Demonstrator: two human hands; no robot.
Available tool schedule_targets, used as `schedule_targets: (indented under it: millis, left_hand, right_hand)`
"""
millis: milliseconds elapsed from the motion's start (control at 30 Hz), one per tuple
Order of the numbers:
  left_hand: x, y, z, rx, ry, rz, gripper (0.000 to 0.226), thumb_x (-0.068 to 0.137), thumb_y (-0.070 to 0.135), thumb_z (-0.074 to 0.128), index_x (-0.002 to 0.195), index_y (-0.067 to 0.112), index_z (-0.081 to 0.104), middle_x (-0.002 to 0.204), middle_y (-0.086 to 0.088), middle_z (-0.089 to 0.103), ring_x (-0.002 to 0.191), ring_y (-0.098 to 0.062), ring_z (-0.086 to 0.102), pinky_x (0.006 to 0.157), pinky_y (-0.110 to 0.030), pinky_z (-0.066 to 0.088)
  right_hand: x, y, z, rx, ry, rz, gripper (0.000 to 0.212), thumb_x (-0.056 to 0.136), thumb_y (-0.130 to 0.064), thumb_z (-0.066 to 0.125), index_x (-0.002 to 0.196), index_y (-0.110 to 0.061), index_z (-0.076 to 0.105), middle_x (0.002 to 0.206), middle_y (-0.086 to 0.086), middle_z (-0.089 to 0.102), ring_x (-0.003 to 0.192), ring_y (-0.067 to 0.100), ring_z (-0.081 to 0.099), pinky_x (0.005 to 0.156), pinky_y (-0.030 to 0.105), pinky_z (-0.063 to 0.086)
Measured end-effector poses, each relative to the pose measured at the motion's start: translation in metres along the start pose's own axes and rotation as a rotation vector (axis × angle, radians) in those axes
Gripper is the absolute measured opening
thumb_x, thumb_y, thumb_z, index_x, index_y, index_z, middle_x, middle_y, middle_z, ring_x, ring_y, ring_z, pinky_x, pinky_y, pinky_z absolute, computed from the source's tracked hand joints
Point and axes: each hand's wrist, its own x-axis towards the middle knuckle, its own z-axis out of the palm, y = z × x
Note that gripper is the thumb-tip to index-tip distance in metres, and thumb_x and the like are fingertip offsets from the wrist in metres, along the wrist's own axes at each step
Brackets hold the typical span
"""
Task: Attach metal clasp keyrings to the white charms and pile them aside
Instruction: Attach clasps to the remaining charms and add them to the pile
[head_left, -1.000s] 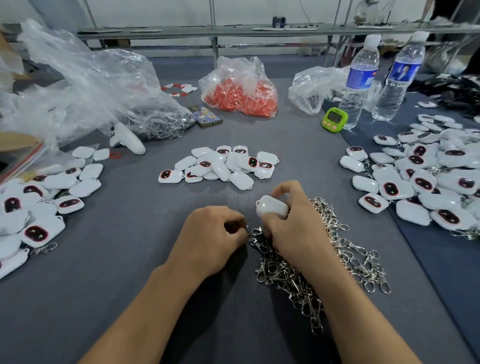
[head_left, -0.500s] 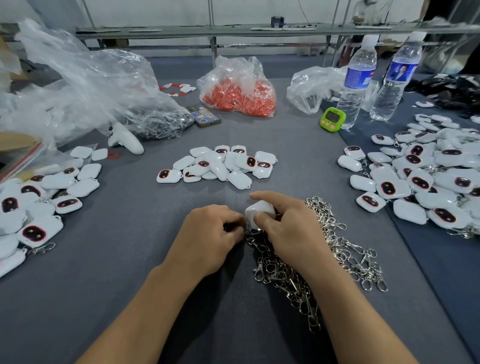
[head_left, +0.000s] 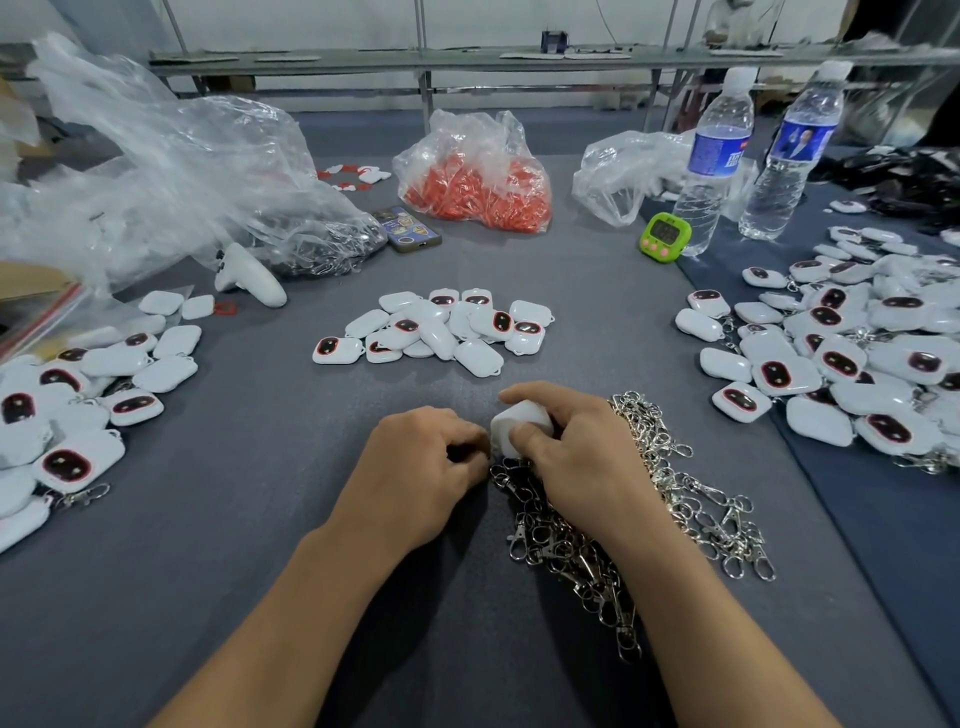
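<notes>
1. R hand (head_left: 571, 457) grips one white charm (head_left: 519, 423) btwn thumb & forefinger. It sits mid-frame, at the upper-left edge of the clasp heap (head_left: 675, 493).
2. L hand (head_left: 421, 462): fingers curled tight, tips against the charm's lower-left corner. Whether they pinch a clasp, can't tell.
3. Risk: the clasps lie tangled. Pulling one up prob. drags its neighbours, so it snags or strings trail across the table (head_left: 208, 571).
4. Risk: the charm looks smooth & glossy and is held by its edges only. Twisting force while hooking could pop it out twd the centre pile (head_left: 441, 327), which looks unclasped, & it gets lost there.
5. Risk: R wrist & forearm lie over the heap, so a quick sideways move could scatter clasps twd lower right.
6. Risk: a half-latched clasp may drop off once tossed on the right pile (head_left: 857, 358).
7. Hidden: the charm's loop & any clasp gate are behind the knuckles of both hands. Join made or not, can't tell.
8. Charm's face side isn't shown. Part of the heap is under the R forearm, and the right pile is cut by the frame edge.
</notes>
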Motion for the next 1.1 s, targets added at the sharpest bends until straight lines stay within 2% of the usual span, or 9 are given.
schedule_targets:
  millis: [333, 500, 567, 633, 700, 800, 867, 967, 1100]
  left_hand:
    - [-0.004, 0.004, -0.001, 0.064, 0.015, 0.002, 0.021, 0.079, 0.04, 0.058, 0.085, 0.029, 0.076, 0.072, 0.009, 0.063, 0.074, -0.008, 0.054, 0.068, -0.026, 0.04]
    - [-0.007, 0.011, 0.0, 0.103, 0.045, -0.023, 0.029, 0.08, 0.043, 0.054, 0.08, 0.024, 0.075, 0.072, 0.006, 0.066, 0.071, -0.012, 0.059, 0.07, -0.035, 0.045]
    - [-0.008, 0.013, 0.001, 0.141, 0.085, -0.055, 0.031, 0.078, 0.047, 0.053, 0.079, 0.025, 0.075, 0.072, 0.006, 0.068, 0.072, -0.014, 0.06, 0.069, -0.036, 0.047]
    - [-0.009, 0.016, 0.001, 0.128, 0.161, -0.072, 0.025, 0.076, 0.044, 0.059, 0.077, 0.025, 0.075, 0.071, 0.007, 0.069, 0.071, -0.013, 0.061, 0.069, -0.036, 0.049]
    - [-0.009, 0.017, 0.002, -0.001, 0.255, -0.062, 0.01, 0.076, 0.033, 0.072, 0.082, 0.028, 0.078, 0.074, 0.011, 0.07, 0.073, -0.009, 0.063, 0.07, -0.026, 0.049]
    - [-0.009, 0.019, 0.001, -0.151, 0.258, -0.035, 0.026, 0.079, 0.019, 0.083, 0.098, 0.037, 0.08, 0.082, 0.021, 0.071, 0.08, 0.0, 0.063, 0.071, -0.007, 0.042]
    - [-0.008, 0.018, -0.001, -0.24, 0.246, -0.057, 0.025, 0.081, 0.02, 0.083, 0.098, 0.037, 0.08, 0.082, 0.023, 0.073, 0.076, 0.001, 0.064, 0.069, -0.005, 0.041]
    - [-0.003, 0.016, 0.0, -0.468, 0.202, -0.171, 0.017, 0.081, 0.02, 0.083, 0.084, 0.036, 0.081, 0.075, 0.02, 0.075, 0.068, 0.005, 0.066, 0.064, -0.007, 0.045]
    - [-0.002, 0.016, 0.0, -0.648, 0.112, -0.256, 0.013, 0.081, 0.019, 0.083, 0.074, 0.03, 0.08, 0.062, 0.013, 0.068, 0.056, 0.001, 0.053, 0.057, -0.01, 0.043]
  right_hand:
    - [0.0, -0.005, -0.001, -0.06, -0.02, -0.003, 0.025, 0.088, -0.018, 0.07, 0.106, -0.036, 0.075, 0.096, -0.011, 0.073, 0.091, 0.009, 0.066, 0.082, 0.025, 0.052]
    - [-0.001, -0.008, -0.001, -0.068, -0.016, -0.017, 0.019, 0.086, -0.024, 0.073, 0.099, -0.037, 0.075, 0.083, -0.013, 0.072, 0.08, 0.003, 0.065, 0.07, 0.017, 0.048]
    - [-0.002, -0.008, 0.0, -0.036, -0.011, -0.008, 0.019, 0.084, -0.022, 0.073, 0.096, -0.037, 0.075, 0.075, -0.015, 0.071, 0.07, 0.0, 0.063, 0.062, 0.013, 0.044]
    - [-0.002, -0.009, 0.001, 0.062, -0.004, 0.04, 0.022, 0.083, -0.015, 0.071, 0.093, -0.035, 0.076, 0.067, -0.014, 0.07, 0.057, 0.001, 0.058, 0.056, 0.016, 0.044]
    - [-0.002, -0.011, -0.001, 0.238, 0.0, 0.123, 0.028, 0.084, -0.006, 0.067, 0.089, -0.031, 0.078, 0.063, -0.008, 0.069, 0.048, 0.008, 0.054, 0.049, 0.022, 0.044]
    - [-0.001, -0.014, -0.008, 0.531, -0.029, 0.236, 0.028, 0.088, 0.004, 0.062, 0.088, -0.018, 0.079, 0.061, 0.004, 0.066, 0.04, 0.013, 0.048, 0.037, 0.021, 0.035]
    - [0.0, -0.015, -0.012, 0.655, -0.08, 0.277, 0.024, 0.091, 0.004, 0.059, 0.09, -0.011, 0.077, 0.06, 0.011, 0.063, 0.038, 0.013, 0.044, 0.036, 0.02, 0.029]
    - [-0.001, -0.017, -0.014, 0.745, -0.139, 0.321, 0.022, 0.092, 0.004, 0.057, 0.091, -0.006, 0.076, 0.064, 0.014, 0.065, 0.038, 0.013, 0.043, 0.037, 0.019, 0.027]
    - [-0.001, -0.019, -0.017, 0.772, -0.159, 0.332, 0.023, 0.091, 0.004, 0.058, 0.09, -0.006, 0.078, 0.067, 0.013, 0.067, 0.039, 0.013, 0.043, 0.04, 0.021, 0.026]
